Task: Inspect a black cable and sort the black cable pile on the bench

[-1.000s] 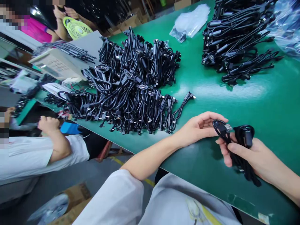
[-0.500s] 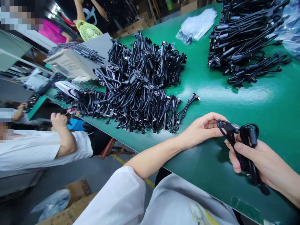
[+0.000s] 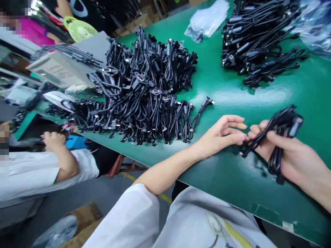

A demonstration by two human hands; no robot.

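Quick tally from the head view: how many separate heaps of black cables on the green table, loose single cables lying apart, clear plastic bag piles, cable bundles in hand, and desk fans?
Heaps of black cables: 2, a left heap and a far-right heap
Loose single cables: 1
Clear bag piles: 2
Bundles in hand: 1 cable bundle in the right hand; left hand open beside it
Fans: 1
Total: 7

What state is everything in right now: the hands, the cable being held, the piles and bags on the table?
Right hand: closed around a folded black cable.
Cable: bunched, lifted off the table.
Left hand: open, fingertips at the cable's end.
Near pile: bundled cables, heaped.
Far pile: bundled cables, stacked.
Single cable: coiled, lying beside the near pile.
Plastic bags: lying flat, crumpled.
Table: green, glossy.
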